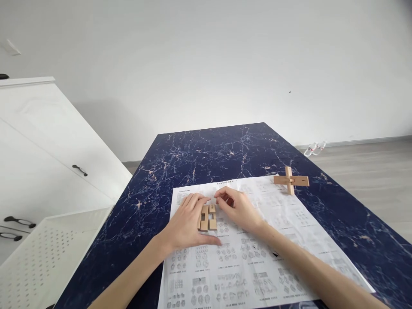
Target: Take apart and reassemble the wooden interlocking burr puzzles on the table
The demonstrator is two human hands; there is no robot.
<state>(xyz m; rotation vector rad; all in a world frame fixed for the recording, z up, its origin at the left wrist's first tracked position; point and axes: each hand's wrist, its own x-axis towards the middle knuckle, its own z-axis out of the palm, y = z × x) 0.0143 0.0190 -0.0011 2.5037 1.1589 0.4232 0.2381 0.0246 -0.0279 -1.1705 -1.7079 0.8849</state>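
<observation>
Two notched wooden puzzle blocks [208, 216] lie side by side on a large printed instruction sheet [257, 266]. My left hand [188, 223] rests flat on the sheet with its fingers against the left block. My right hand [236, 208] is just right of the blocks, fingers curled and pinched near the top of the right block; I cannot tell whether it grips a piece. A finished wooden cross puzzle [291, 180] sits apart at the sheet's far right corner.
The sheet lies on a dark blue marbled table [212, 150]. A white perforated basket [38, 253] stands at the left, beside white cabinets [41, 150]. Two plastic bottles [315, 148] lie on the floor by the wall.
</observation>
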